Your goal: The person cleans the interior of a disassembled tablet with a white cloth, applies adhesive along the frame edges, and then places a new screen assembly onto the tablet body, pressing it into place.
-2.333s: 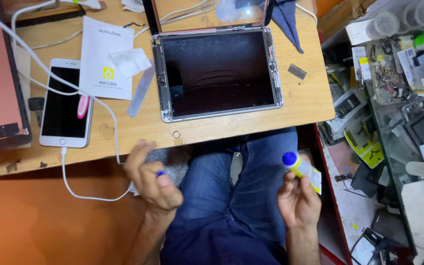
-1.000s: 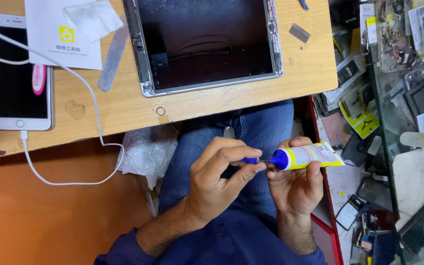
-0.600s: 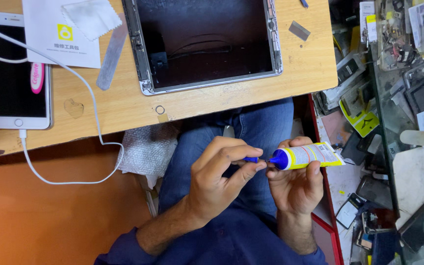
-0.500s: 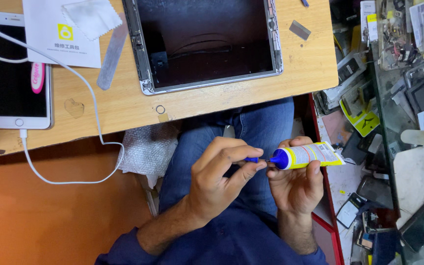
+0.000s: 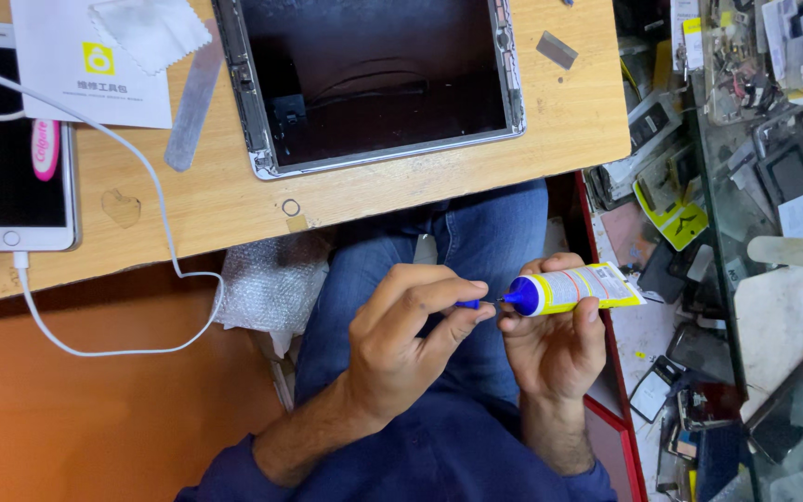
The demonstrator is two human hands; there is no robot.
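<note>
glue tube (image 5: 576, 288) in right hand (image 5: 555, 349), cap (image 5: 468, 304) between left fingers (image 5: 457, 321)

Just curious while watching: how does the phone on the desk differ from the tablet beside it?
The phone is white, whole and plugged into a white cable; the tablet is far bigger, has a silver frame and no cable. The phone's dark screen is in place; the tablet is opened, its dark inside showing. Both lie flat on the wooden desk.
</note>
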